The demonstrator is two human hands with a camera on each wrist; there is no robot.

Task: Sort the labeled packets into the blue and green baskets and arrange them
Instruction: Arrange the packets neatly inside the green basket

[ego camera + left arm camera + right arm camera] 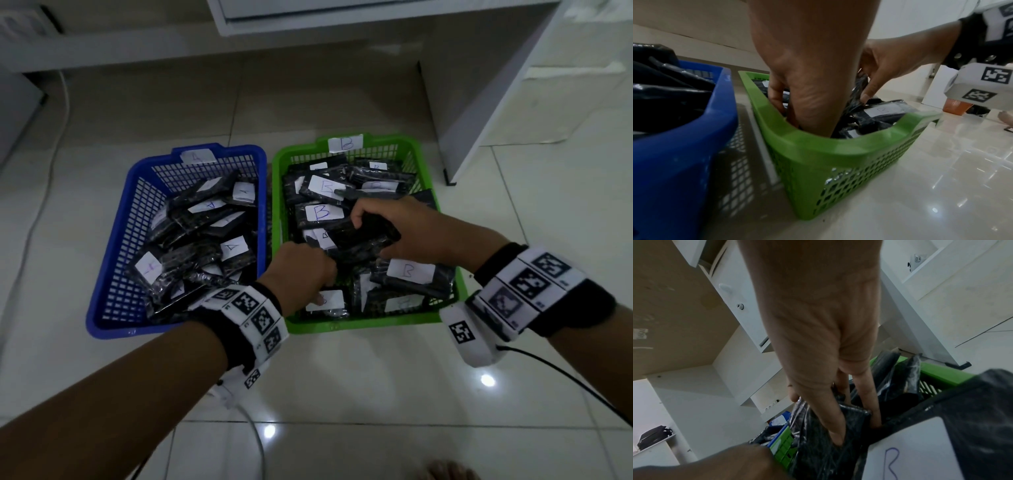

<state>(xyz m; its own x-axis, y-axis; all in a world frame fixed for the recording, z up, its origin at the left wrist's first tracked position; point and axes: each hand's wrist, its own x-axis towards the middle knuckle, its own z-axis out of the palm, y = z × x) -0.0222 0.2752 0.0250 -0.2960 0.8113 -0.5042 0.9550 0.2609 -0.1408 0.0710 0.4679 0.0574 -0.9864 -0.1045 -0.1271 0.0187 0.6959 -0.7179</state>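
On the tiled floor a blue basket (113, 240) labelled A holds several black packets with A labels. Beside it on the right, a green basket (363, 323) labelled B is filled with black packets marked B. Both hands are inside the green basket. My right hand (368, 240) grips a black packet (380, 226) near the basket's middle, thumb on one side and fingers on the other (875, 418). My left hand (318, 281) reaches down at the near left with its fingers curled round packets; the fingertips are hidden behind the rim (838, 146).
A white desk panel (479, 102) stands on the floor just behind and right of the green basket. A white cable (51, 154) runs along the floor at the left. An orange basket (955, 105) sits further off to the right.
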